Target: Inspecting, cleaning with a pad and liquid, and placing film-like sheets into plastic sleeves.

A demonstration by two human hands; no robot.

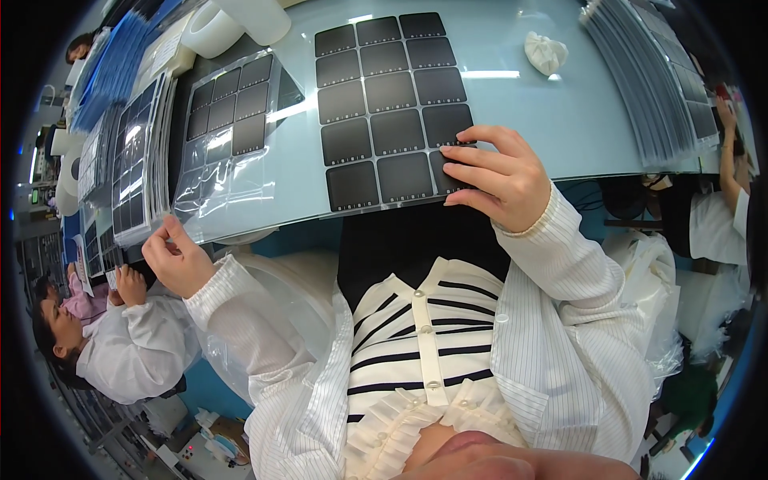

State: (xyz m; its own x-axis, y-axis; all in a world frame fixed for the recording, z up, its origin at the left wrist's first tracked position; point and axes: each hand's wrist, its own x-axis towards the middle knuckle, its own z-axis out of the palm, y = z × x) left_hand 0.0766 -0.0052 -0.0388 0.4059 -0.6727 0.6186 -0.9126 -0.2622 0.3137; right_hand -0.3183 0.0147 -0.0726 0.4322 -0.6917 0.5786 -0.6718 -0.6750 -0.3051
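Note:
Before me on the table lies a sheet of dark rounded squares, in rows of three, its near edge at the table's front edge. My right hand rests on its near right corner, fingers spread over the dark squares and thumb at the edge. My left hand is at the near corner of a stack of similar sheets, thumb and fingers pinched together. What lies between those fingertips is too small to make out. Between stack and sheet lies a clear plastic sleeve with a smaller piece of dark squares inside.
A crumpled white wad lies at the far right of the table. A thick stack of sheets fills the right end. White rolls and blue sheets stand back left. A co-worker sits at the left.

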